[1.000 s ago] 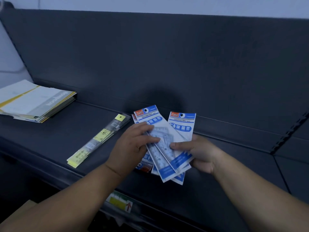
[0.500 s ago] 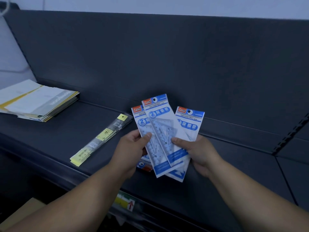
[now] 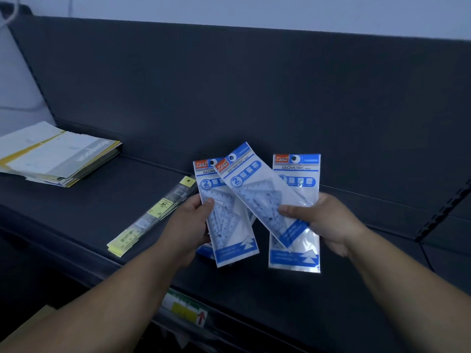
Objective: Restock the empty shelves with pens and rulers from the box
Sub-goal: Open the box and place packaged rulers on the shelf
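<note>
Blue-and-white packs of clear geometric set squares are fanned out above the dark shelf. My left hand grips the left pack, with another pack partly hidden behind it. My right hand pinches two packs: a tilted middle pack and an upright right pack. The middle pack overlaps the left one. A long clear ruler pack with yellow labels lies diagonally on the shelf, left of my left hand.
A stack of white and yellow paper booklets lies at the shelf's far left. The shelf's dark back panel rises behind. A price label with a red arrow sits on the shelf's front edge. A shelf divider seam runs at right.
Both hands lifted the packs off the shelf and spread them apart. The right hand drew two packs to the right, away from the left hand's packs.
</note>
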`<state>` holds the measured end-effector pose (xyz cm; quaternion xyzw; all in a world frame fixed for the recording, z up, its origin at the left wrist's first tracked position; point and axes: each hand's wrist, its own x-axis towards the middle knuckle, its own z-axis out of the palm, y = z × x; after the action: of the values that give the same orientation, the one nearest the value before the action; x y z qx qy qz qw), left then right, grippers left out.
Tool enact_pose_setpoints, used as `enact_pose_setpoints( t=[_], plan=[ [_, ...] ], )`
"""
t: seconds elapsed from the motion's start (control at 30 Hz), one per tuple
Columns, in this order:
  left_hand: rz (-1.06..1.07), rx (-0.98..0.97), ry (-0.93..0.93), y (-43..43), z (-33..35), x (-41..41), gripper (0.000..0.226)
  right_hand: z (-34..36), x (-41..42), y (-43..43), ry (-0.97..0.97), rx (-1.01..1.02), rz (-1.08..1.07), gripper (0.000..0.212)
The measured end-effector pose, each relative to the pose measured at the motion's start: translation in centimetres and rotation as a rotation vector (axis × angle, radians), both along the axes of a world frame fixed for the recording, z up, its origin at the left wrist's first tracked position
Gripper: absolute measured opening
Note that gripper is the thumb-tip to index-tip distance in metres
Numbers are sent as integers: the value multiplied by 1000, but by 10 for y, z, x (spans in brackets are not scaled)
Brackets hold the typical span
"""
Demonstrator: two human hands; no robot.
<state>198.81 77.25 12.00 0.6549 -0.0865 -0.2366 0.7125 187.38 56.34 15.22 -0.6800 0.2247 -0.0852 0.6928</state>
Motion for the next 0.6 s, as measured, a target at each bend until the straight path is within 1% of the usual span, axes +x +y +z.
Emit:
enact_pose_setpoints(
  t=[0.17,0.3,0.33,0.4,0.5,0.6],
  plan=[
    [-16,-76,95,-12,-4,-18,19,-18,4,21,82,13,10,34],
    [41,-58,68,-20,-12,-26,13,-29,9,33,123,-25,8,26],
    [60,-45,67,-19,-13,-23,12,-30,9,31,124,-22,9,24],
    [90,-24,57,-14,-13,-14,13,-28,8,22,122,-45,-1,25],
    [132,-7,24,-1,-10,-1,16,-21,4,4,65,-63,-102,27],
    [111,23,2,6,-9,5,23,-8,2,-8,40,-31,-123,26]
  ],
)
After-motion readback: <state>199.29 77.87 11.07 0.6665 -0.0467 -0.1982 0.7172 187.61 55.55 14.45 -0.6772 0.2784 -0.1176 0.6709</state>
